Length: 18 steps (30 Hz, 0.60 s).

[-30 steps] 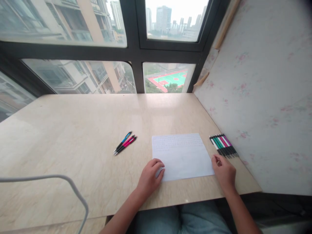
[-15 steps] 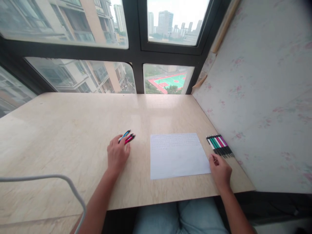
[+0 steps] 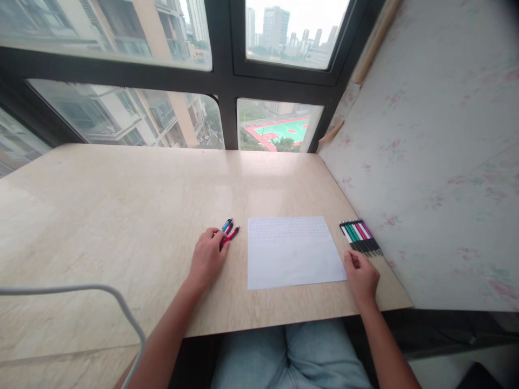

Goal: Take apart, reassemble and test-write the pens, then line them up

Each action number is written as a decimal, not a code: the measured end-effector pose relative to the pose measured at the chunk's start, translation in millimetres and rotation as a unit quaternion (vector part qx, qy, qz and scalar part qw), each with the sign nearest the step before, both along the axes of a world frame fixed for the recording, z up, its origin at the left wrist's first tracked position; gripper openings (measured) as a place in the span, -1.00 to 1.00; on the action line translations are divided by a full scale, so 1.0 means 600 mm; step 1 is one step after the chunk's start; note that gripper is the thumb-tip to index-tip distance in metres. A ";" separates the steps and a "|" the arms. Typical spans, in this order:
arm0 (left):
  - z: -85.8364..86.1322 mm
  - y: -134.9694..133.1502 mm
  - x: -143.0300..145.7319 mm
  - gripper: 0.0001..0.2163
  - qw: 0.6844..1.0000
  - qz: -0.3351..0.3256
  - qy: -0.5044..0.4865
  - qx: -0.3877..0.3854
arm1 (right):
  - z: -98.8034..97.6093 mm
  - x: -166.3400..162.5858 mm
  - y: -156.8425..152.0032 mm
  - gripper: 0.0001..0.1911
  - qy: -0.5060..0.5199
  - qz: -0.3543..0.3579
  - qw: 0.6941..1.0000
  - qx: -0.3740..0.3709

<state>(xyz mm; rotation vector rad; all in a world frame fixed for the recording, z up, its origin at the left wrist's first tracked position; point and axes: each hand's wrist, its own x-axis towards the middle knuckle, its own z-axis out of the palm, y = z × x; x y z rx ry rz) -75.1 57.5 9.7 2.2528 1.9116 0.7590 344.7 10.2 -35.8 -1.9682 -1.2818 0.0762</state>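
Beside the paper's left edge, my left hand (image 3: 208, 257) is closed over a few pens (image 3: 230, 229), blue and pink-red with black ends. The ends of these pens stick out past my fingers, and the rest is hidden under the hand. A white sheet of paper (image 3: 294, 259) lies flat, with lines of handwriting across its upper part. At its lower right edge rests my right hand (image 3: 362, 274), fingers curled in, with nothing showing in them. Just beyond that hand is a row of pens (image 3: 360, 237) in white, green, pink and purple, laid side by side.
The pale desk (image 3: 121, 216) runs back to a dark window frame (image 3: 229, 81). A flowered wall (image 3: 438, 162) bounds the right side, close to the pen row. A thick white cable (image 3: 101, 287) arches over the near left, by my left forearm.
My left hand has slid right with the pens, nearer the paper, and the pens sit differently under it. My right hand keeps its place by the paper's edge. The view has shifted slightly.
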 end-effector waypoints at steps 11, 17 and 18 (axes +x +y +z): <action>0.015 -0.010 0.034 -0.88 0.993 0.049 -0.091 0.056 | -0.001 0.000 -0.005 -0.56 0.046 -0.028 0.998 0.017; 0.024 -0.023 0.074 -0.78 0.813 0.012 -0.561 -0.155 | 0.005 0.000 -0.007 -0.56 0.042 -0.022 0.998 0.050; 0.026 -0.026 0.083 -0.76 0.776 0.001 -0.605 -0.178 | 0.008 -0.002 -0.008 -0.57 0.033 -0.013 0.998 0.053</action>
